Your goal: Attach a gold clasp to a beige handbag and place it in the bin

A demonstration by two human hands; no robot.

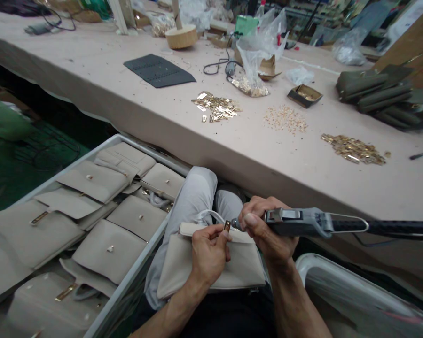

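A beige handbag [183,274] lies on my lap. My left hand [208,251] is closed, pinching a small gold metal fitting [227,226] against the bag's flap. My right hand [268,232] is wrapped round a grey electric screwdriver [299,221], whose tip touches the fitting. The tool's black cable [402,228] runs off to the right.
A white bin [134,277] at my left holds several beige handbags [91,180]. The pink worktable [232,145] ahead carries piles of gold fittings [216,107], small screws [285,118], a dark leather piece [158,70] and olive bags [380,91]. A white rim [324,265] is at my right.
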